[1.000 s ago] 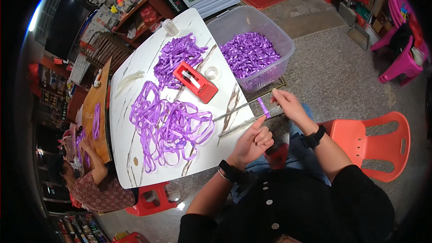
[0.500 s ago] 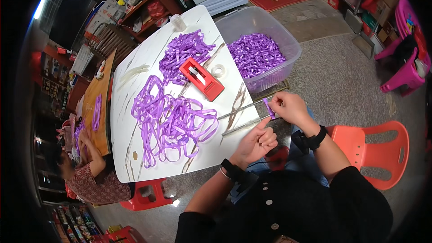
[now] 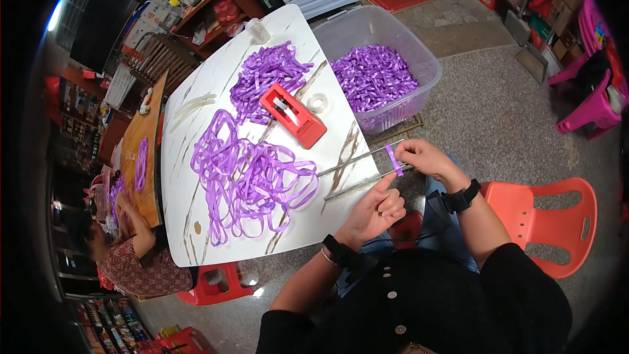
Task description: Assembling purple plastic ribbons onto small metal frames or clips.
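Two thin metal rods (image 3: 357,158) stick out past the right edge of the white marbled table (image 3: 216,92). A short purple ribbon strip (image 3: 394,158) spans them near their outer ends. My right hand (image 3: 424,159) pinches at the strip's right side, thumb and fingertips together; what lies between the tips is mostly hidden. Below, my left hand (image 3: 377,213) has its index finger stretched to the strip's lower end, the other fingers curled in. Long loops of purple ribbon (image 3: 262,180) lie left of the rods.
A red tape dispenser (image 3: 293,116) and tape roll (image 3: 318,103) sit before a pile of short ribbon pieces (image 3: 268,78). A clear plastic tub (image 3: 419,85) of ribbon pieces stands beyond the table. An orange chair (image 3: 557,223) is at right; another person (image 3: 141,255) works at left.
My right hand has shifted slightly right and down. More of the ribbon strip between the rods shows now. My left index finger stays at its lower end.
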### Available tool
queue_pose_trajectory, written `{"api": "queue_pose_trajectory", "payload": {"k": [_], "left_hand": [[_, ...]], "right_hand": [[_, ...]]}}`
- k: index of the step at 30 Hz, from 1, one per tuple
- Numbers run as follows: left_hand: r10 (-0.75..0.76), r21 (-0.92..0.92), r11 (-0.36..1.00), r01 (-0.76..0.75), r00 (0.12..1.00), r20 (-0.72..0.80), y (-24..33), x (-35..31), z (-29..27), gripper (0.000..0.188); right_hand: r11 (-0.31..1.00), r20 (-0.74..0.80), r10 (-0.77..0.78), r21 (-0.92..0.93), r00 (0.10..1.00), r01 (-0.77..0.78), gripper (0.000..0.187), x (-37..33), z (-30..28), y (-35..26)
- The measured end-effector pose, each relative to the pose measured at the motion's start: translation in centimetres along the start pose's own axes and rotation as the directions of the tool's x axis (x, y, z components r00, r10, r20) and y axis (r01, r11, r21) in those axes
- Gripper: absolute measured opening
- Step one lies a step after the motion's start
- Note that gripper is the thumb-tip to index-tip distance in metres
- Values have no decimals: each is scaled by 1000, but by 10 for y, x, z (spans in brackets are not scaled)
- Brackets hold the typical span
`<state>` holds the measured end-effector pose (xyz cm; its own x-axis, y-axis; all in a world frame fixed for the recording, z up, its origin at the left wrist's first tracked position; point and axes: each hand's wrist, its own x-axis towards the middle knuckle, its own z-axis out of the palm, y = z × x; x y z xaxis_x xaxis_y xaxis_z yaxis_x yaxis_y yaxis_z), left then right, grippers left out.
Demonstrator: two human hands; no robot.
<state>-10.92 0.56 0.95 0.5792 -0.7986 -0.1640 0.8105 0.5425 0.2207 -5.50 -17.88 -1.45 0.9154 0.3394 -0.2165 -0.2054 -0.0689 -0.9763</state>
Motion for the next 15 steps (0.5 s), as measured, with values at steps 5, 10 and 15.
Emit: {"api": "queue_pose_trajectory", "payload": {"k": [5, 10, 15], "left_hand": [[4, 19, 1000, -4, 1000, 1, 0, 0, 0, 37], [11, 33, 999, -10, 1000, -27, 1, -1, 4, 37], [-9, 62, 998, 11, 999, -45, 1, 1, 5, 39]], "right_hand": [[997, 116, 20, 78, 993, -30, 18, 8, 1, 5], [963, 259, 167, 163, 951, -214, 17, 10, -5, -10], [902, 373, 256, 240, 892, -359, 20, 22, -8, 17]]}}
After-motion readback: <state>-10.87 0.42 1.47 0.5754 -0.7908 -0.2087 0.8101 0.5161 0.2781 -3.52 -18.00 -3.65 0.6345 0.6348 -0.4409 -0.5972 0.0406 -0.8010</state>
